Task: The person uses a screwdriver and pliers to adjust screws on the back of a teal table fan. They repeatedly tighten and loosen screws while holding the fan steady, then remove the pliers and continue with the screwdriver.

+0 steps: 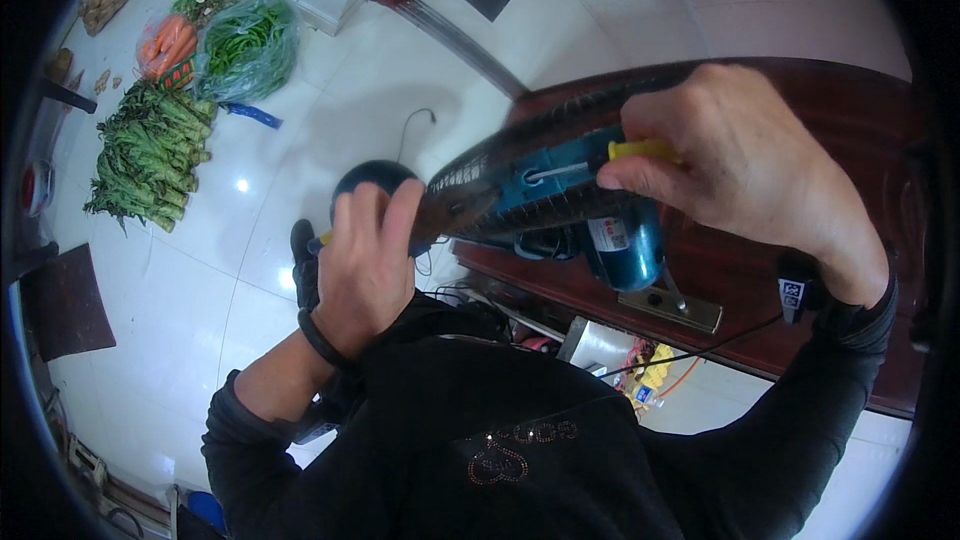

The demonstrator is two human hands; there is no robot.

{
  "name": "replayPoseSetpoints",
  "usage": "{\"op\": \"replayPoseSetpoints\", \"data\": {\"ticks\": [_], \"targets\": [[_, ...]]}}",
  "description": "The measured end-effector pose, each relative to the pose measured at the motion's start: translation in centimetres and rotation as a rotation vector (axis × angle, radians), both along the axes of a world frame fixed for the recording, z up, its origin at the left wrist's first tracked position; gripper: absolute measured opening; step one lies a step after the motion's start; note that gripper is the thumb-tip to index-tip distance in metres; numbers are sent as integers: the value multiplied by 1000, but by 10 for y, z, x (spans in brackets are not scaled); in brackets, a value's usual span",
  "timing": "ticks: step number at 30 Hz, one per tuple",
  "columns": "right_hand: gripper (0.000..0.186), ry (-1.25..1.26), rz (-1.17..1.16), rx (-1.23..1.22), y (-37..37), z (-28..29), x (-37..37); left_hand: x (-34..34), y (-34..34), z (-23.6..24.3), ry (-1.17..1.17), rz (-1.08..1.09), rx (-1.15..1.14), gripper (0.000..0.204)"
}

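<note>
In front of me lies a teal device [625, 258] with curved, ribbed black parts [553, 207] running along it. My right hand [690, 160] is closed on a yellow-handled screwdriver [640, 149], whose metal shaft reaches into a slot in a teal section near the middle. My left hand [365, 260] is curled on the dark brown end [450, 208] of the device, lower and farther left. A small yellow and blue piece shows beside its fingers; I cannot make out what it is. A black round shape behind that hand is partly hidden.
Dark red wooden furniture [810, 150] runs along the right, with a metal fitting [695, 315] and cables. Leafy vegetables [150, 155], bagged greens [245, 45], carrots [165, 45] and a dark board [65, 305] lie on the tiled floor at left. Assorted items sit below the furniture.
</note>
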State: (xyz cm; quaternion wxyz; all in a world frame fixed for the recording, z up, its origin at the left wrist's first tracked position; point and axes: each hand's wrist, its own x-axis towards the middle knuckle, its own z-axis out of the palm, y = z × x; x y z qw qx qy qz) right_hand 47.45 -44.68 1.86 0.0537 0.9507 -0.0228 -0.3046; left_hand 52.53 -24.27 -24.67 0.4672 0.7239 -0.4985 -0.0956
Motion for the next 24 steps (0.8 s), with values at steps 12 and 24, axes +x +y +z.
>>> {"op": "replayPoseSetpoints", "data": {"ticks": [12, 24], "targets": [[23, -422, 573, -24, -10, -28, -2, 5, -3, -3, 24, 6, 58, 60], [18, -98, 120, 291, -10, -20, 11, 0, 2, -4, 83, -85, 56, 67]]}}
